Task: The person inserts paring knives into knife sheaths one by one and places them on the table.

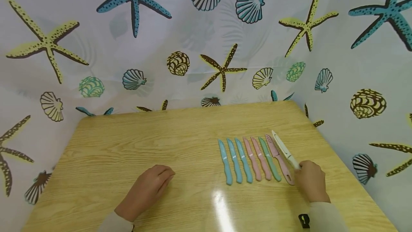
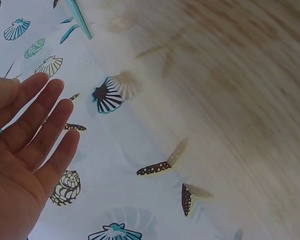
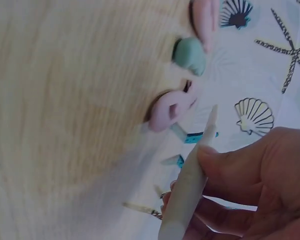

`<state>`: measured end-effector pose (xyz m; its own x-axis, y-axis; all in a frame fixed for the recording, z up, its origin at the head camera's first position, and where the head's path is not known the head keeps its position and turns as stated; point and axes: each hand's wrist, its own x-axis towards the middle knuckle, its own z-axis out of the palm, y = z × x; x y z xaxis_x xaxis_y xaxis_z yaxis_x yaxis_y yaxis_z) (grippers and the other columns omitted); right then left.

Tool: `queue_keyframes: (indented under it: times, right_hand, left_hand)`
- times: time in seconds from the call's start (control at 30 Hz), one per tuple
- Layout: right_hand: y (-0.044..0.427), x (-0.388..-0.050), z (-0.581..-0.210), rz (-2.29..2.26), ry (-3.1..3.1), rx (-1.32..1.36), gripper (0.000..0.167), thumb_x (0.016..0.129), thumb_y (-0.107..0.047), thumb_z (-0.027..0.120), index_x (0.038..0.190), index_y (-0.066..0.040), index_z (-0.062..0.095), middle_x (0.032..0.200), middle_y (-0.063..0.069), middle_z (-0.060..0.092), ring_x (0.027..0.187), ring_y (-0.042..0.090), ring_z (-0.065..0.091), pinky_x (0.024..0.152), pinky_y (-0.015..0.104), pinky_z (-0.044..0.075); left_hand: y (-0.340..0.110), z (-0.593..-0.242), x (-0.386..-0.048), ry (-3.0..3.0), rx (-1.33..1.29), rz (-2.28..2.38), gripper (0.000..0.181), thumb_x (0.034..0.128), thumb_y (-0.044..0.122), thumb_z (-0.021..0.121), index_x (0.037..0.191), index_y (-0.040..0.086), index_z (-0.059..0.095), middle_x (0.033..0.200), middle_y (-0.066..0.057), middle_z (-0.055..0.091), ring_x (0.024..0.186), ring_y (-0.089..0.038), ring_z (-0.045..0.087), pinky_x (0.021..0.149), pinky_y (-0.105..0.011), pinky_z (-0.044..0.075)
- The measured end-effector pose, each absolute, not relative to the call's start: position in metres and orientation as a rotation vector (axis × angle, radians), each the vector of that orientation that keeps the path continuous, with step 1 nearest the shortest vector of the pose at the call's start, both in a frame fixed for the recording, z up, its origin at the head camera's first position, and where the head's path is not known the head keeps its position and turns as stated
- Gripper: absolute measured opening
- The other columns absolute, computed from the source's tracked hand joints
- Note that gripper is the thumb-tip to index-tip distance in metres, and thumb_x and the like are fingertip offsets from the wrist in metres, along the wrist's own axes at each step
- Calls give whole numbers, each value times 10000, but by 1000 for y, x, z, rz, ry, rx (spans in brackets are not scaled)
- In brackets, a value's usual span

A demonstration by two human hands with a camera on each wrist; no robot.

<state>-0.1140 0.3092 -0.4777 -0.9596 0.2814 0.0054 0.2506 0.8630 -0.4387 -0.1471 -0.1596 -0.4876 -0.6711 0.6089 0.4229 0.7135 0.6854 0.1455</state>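
A white knife [image 1: 285, 149] is gripped by its handle in my right hand [image 1: 311, 180], its blade pointing away from me. In the right wrist view the thumb and fingers of the right hand [image 3: 250, 180] close around the white handle [image 3: 185, 195]. Just left of it lies a pink knife [image 1: 279, 158] with a wide blade and a hole in its handle. Further left, in a row, are a green knife [image 1: 269, 158], two slim pink knives [image 1: 252, 158] and three blue knives [image 1: 234, 160]. My left hand [image 1: 148, 189] holds nothing, its fingers loosely extended in the left wrist view.
A wooden table [image 1: 128, 142] carries the row of knives. A cloth [image 1: 154, 46] printed with starfish and shells hangs behind the table and along both sides. A small black object [image 1: 304, 221] shows beside the right sleeve.
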Motion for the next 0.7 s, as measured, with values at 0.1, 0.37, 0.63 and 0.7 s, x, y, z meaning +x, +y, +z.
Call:
queue_keyframes:
  times: [0.1,0.37,0.63,0.7]
  right_hand:
    - [317,-114,-482,728,-2986,-494,228,876,9,489,661,20,565,569,88,504,485,211,451,429,319,375]
    - [325,-113,-490,736,-3044,-554,210,834,2,463,646,7,556,570,86,503,491,217,459,428,316,385]
    - [323,-113,-492,693,-3018,-532,211,823,-9,490,616,-1,529,565,90,495,491,221,453,418,321,380]
    - [323,-113,-492,697,-3015,-533,201,823,-8,492,626,9,531,569,96,498,490,223,456,417,322,385]
  left_hand:
    - [-159,-487,-146,-2541,-1051,-434,125,863,98,718,987,105,705,997,4,657,935,-149,634,777,-301,553]
    - [-159,-485,-141,-2535,-1052,-433,109,850,90,728,957,85,713,973,-7,665,903,-152,638,751,-327,552]
    - [-161,-487,-140,-2512,-1051,-447,103,850,95,731,950,107,712,970,14,659,904,-141,633,748,-311,552]
    - [-161,-487,-140,-2522,-1048,-447,97,860,105,722,956,114,713,975,19,659,912,-138,632,755,-306,551]
